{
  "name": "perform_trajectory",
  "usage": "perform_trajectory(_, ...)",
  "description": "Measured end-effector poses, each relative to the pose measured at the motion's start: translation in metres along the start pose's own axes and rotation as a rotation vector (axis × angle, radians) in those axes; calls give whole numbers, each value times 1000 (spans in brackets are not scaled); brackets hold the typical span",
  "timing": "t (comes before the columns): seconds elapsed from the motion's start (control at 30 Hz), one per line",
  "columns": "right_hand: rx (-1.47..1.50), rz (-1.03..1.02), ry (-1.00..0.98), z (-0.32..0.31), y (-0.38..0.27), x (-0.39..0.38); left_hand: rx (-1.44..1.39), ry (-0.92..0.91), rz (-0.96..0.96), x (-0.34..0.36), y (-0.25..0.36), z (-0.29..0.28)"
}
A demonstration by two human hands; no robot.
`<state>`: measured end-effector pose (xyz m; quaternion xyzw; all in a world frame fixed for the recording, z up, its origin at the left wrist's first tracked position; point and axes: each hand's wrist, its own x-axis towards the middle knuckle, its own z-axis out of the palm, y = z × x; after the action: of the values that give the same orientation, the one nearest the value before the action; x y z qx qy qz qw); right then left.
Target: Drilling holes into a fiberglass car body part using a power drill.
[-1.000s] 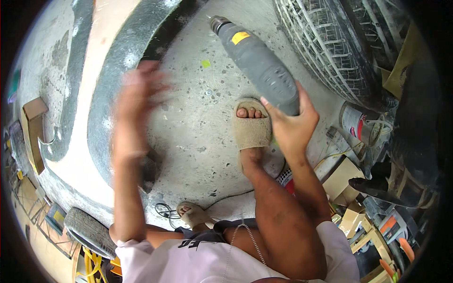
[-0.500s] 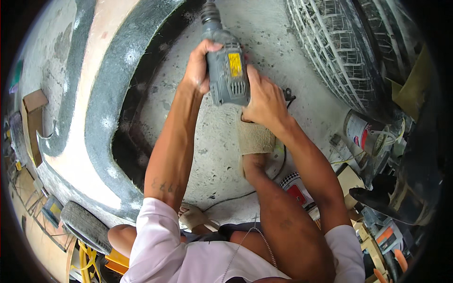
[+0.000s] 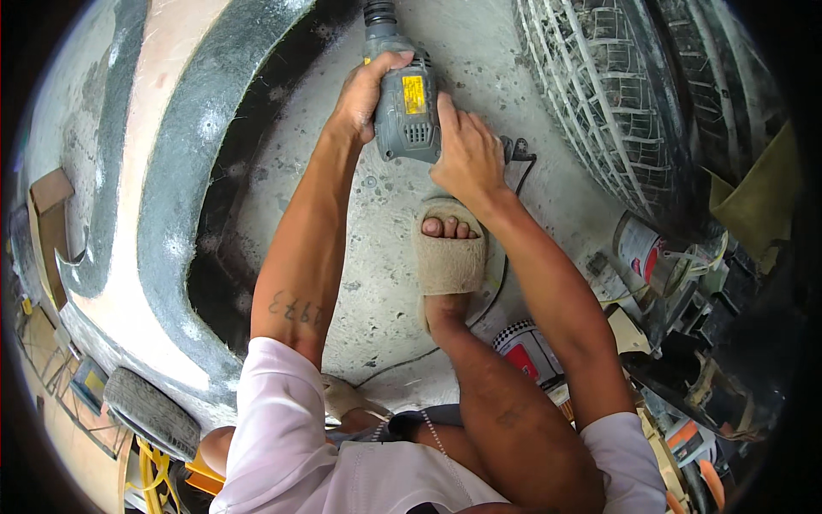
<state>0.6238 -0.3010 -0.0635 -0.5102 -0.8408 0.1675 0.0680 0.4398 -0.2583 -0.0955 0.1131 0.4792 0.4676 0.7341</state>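
Observation:
A grey power drill (image 3: 409,103) with a yellow label is held out in front of me between both hands, its front end pointing toward the top edge. On its left side my left hand (image 3: 364,96) is closed, thumb across the top of the body. My right hand (image 3: 473,156) is closed at its right rear, index finger stretched along the casing. A black part with a cord (image 3: 517,150) shows just beyond the right hand. The drill's tip is cut off by the frame. A large curved panel, grey and cream (image 3: 175,163), with a dark frayed edge, stands to the left.
Large dusty tires (image 3: 591,103) stand at the far right. A paint can (image 3: 638,248) and a second can (image 3: 527,351) sit on the right. My sandaled foot (image 3: 452,257) is on the concrete floor (image 3: 368,257), beside the cord. A smaller tire (image 3: 150,411) lies at lower left.
The drill and both hands have shifted slightly up and left in view. My right foot, partly covered before, now shows its toes. Both hands keep their hold.

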Motion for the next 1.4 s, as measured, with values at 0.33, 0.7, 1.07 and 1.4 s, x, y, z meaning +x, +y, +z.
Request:
perform_trajectory(0.33, 7, 32, 15, 15, -6, 4, 32, 14, -41, 4, 5, -7)
perform_trajectory(0.7, 98, 7, 99, 38, -6, 2, 757, 419, 340, -42, 7, -16)
perform_trajectory(1.07, 49, 83, 17, 36, -3, 2, 1685, 264, 1085, -69, 151, 51)
perform_trajectory(1.4, 28, 149, -101, 25, -29, -3, 3214, 171, 536, 85, 125, 96)
